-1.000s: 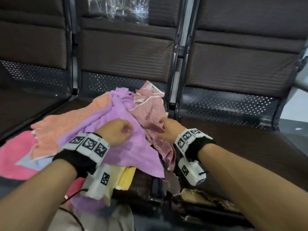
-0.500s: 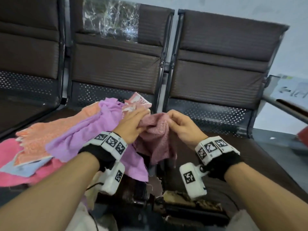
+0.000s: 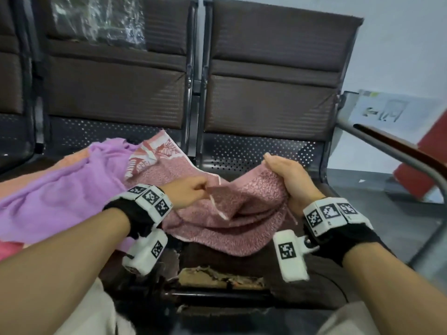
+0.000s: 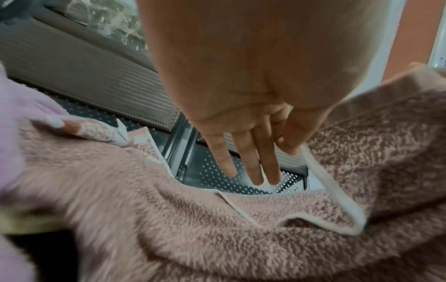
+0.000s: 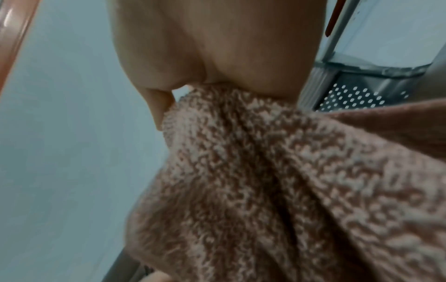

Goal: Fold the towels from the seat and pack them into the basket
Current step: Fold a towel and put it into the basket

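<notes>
A dusty pink speckled towel (image 3: 242, 213) with a white hem hangs stretched between my two hands over the gap between two seats. My left hand (image 3: 202, 187) pinches its hem; in the left wrist view the thumb and a finger of the left hand (image 4: 293, 150) nip the white edge while three fingers stay straight. My right hand (image 3: 278, 170) grips a bunched corner, and the right wrist view shows the towel (image 5: 277, 181) spilling from the fist of that right hand (image 5: 169, 106). A purple towel (image 3: 60, 192), an orange one (image 3: 75, 157) and a pink one (image 3: 9, 247) lie heaped on the left seat. No basket is in view.
Brown padded seats with perforated metal backs (image 3: 261, 153) stand in a row. The front edge (image 3: 217, 279) of the seat nearest me is torn, with foam showing. A metal armrest (image 3: 399, 155) slants at the right, a red object (image 3: 430, 165) beyond it. Plastic wrap (image 3: 96, 22) covers one backrest.
Both hands took the pink speckled towel out of the pile and drew apart, the right hand moving right, so the towel now spreads between them.
</notes>
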Tool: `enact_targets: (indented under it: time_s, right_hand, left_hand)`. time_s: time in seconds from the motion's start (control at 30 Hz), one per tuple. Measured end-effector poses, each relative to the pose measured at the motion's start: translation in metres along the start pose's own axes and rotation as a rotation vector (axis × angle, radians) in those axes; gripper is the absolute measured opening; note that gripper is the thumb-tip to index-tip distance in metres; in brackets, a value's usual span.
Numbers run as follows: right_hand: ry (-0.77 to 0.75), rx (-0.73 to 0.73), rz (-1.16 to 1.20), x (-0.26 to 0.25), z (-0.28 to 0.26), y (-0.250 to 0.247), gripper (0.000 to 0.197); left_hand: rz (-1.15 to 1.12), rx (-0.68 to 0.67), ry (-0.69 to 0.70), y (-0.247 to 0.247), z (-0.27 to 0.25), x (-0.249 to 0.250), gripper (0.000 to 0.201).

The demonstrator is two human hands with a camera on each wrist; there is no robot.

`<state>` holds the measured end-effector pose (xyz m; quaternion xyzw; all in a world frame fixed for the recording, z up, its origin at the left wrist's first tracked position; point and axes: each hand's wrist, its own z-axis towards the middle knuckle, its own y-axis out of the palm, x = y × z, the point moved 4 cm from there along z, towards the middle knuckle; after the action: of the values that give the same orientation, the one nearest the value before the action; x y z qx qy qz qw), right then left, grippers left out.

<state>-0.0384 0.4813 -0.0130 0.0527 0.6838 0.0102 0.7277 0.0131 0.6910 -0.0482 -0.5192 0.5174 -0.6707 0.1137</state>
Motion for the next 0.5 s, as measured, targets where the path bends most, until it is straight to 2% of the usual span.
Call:
enact_targets:
  time_s: [0.07,0.13,0.2,0.23,0.27,0.33,0.4,0.47,0.5]
  right_hand:
    - [-0.012,-0.019,-0.145,0.006,-0.002,-0.012,0.027]
    - [-0.029,-0.054,-0.256,0.007,-0.001,-0.019,0.027]
    - [-0.028,-0.077,-0.266,0.006,-0.001,-0.023,0.024]
    - [-0.027,-0.083,-0.256,0.005,0.000,-0.025,0.022]
    - [-0.027,-0.086,-0.243,0.005,0.000,-0.027,0.020]
    - [-0.024,-0.069,-0.285,0.006,0.001,-0.033,0.016]
    - [-0.020,-0.042,-0.516,0.011,0.001,-0.043,0.010]
    - [0.015,-0.077,-0.872,0.021,-0.001,-0.051,0.002]
    - [0.032,-0.117,-1.003,0.025,-0.003,-0.051,0.010]
  left_hand:
    - [-0.138,-0.009,0.025,0.009,0.009,0.009,0.008]
    - [-0.212,-0.115,0.034,0.022,0.015,0.016,0.031]
    - [-0.181,-0.285,0.042,0.040,0.021,0.020,0.058]
    - [-0.127,-0.348,0.045,0.048,0.023,0.021,0.061]
    - [-0.058,-0.377,0.061,0.054,0.025,0.022,0.054]
    - [0.040,-0.342,0.135,0.061,0.029,0.027,0.022]
    - [0.066,-0.237,0.189,0.058,0.033,0.033,0.003]
    - [0.037,-0.127,0.182,0.050,0.037,0.038,0.009]
    - [0.002,-0.078,0.178,0.046,0.037,0.042,0.011]
